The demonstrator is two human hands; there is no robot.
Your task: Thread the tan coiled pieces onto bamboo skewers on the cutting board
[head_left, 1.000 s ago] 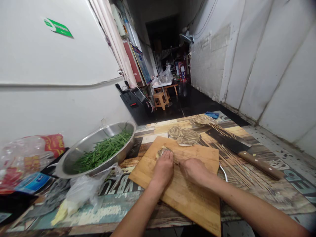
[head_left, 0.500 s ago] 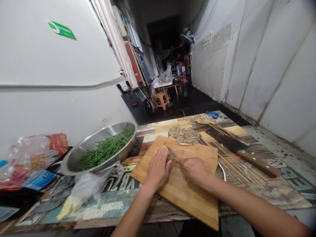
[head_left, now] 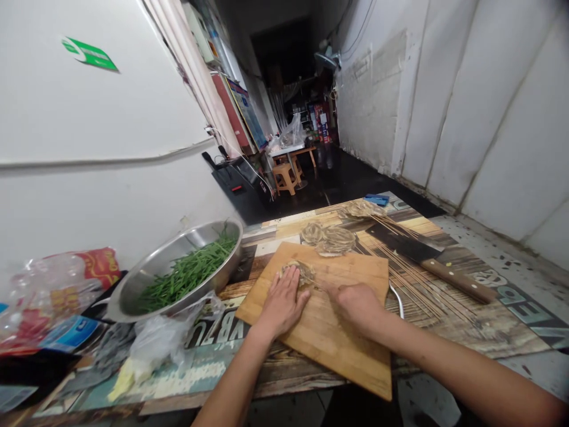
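My left hand (head_left: pixel 283 302) lies flat, fingers stretched, on a greyish-brown, wrinkled flat food piece (head_left: pixel 306 273) on the wooden cutting board (head_left: pixel 338 350). The fingers cover part of that piece. To its right, my right hand (head_left: pixel 355 303) is closed around a thin bamboo skewer (head_left: pixel 318 288), whose visible end meets the piece's right edge; how deep the tip sits is hidden. Similar pieces (head_left: pixel 333 239) rest just beyond the board. Loose bamboo skewers (head_left: pixel 418 290) are spread to the right, beside a cleaver (head_left: pixel 409 244) with a wooden handle.
A steel bowl (head_left: pixel 237 243) of cut green stalks (head_left: pixel 191 267) stands left of the board. Around it are a clear plastic bag (head_left: pixel 160 338), a grey cloth (head_left: pixel 109 350) and a bag of bottles (head_left: pixel 66 284). More pieces on skewers (head_left: pixel 361 209) lie at the far edge, near a blue packet (head_left: pixel 376 200).
My left hand's fingers have shifted slightly on the food piece, and more of it shows. The right hand stays closed nearby. The camera view has turned a little to the right.
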